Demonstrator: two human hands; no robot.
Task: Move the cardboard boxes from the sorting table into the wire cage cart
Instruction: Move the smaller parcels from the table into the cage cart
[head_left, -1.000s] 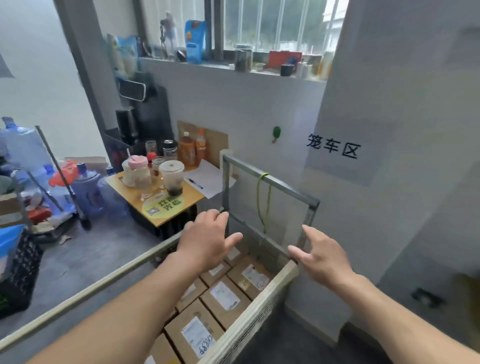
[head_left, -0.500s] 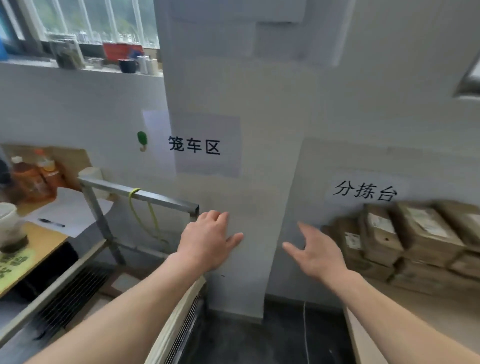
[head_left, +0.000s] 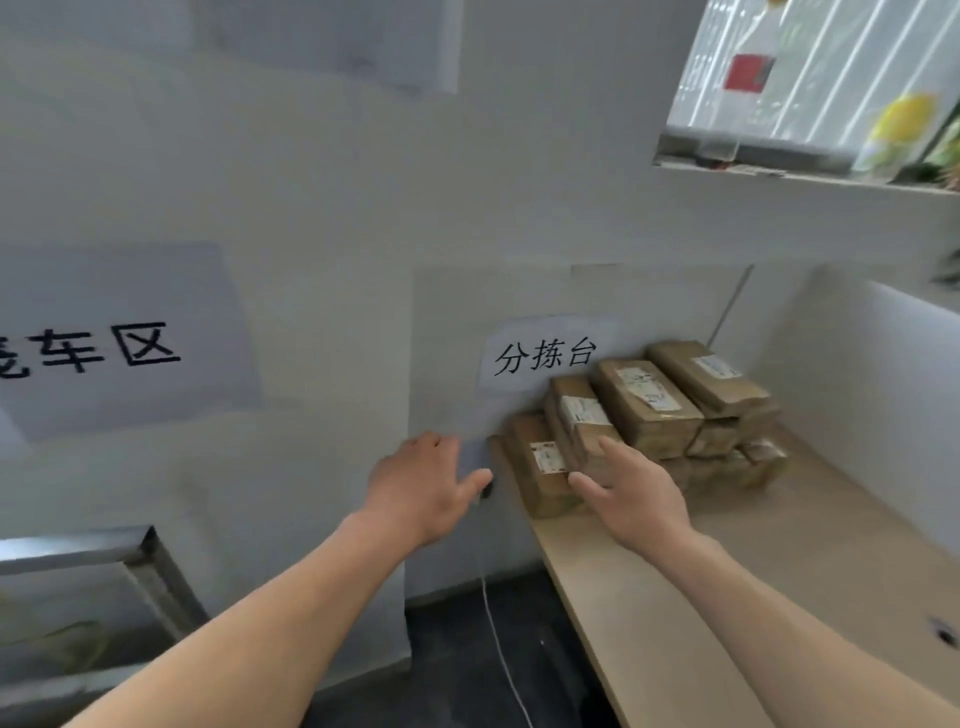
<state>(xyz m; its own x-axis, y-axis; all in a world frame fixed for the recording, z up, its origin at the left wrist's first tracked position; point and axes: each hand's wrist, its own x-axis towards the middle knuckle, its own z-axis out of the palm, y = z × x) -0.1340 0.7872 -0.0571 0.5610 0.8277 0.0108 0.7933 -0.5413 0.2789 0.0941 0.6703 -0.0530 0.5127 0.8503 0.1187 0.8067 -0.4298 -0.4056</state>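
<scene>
Several brown cardboard boxes (head_left: 644, 402) with white labels are stacked against the wall at the far end of the light wooden sorting table (head_left: 810, 561) on the right. My right hand (head_left: 631, 491) is open, fingers spread, just in front of the nearest box (head_left: 540, 465) without touching it. My left hand (head_left: 423, 480) is open too, hovering left of the table's far corner, near the wall. Only a metal corner of the wire cage cart (head_left: 104, 556) shows at the lower left.
White wall ahead carries two paper signs (head_left: 543, 356). A white cable (head_left: 498, 649) hangs down to the dark floor between cart and table. A window sill (head_left: 800, 171) with bottles sits high on the right. A white side wall bounds the table on the right.
My view has swung right, from the cage cart with boxes inside to the sorting table. Both empty hands have travelled with it and now reach toward the stacked boxes.
</scene>
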